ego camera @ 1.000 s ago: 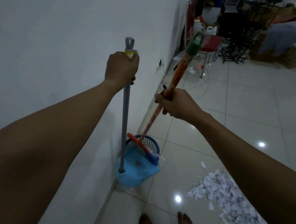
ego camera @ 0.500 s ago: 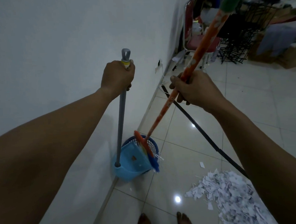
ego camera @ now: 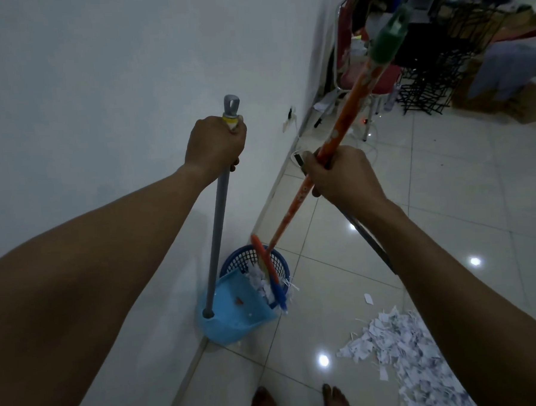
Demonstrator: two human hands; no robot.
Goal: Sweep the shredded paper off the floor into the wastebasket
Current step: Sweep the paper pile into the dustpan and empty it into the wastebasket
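Observation:
My left hand grips the top of a grey pole that runs down to a light blue dustpan, which is tilted over a dark blue mesh wastebasket beside the wall. White paper shreds show at the pan's mouth, inside the basket. My right hand holds the orange handle of a broom; its orange-and-blue head sits at the pan's mouth over the basket. A large heap of shredded paper lies on the floor tiles to the lower right.
A white wall runs along the left. My bare feet stand at the bottom edge. A black strap or cable lies across the tiles. A red chair, black wire racks and boxes crowd the far right.
The broom head has shifted along the dustpan's mouth, and paper shreds now show spilling into the basket. My right hand has dropped lower and closer. The left hand keeps hold of the dustpan pole.

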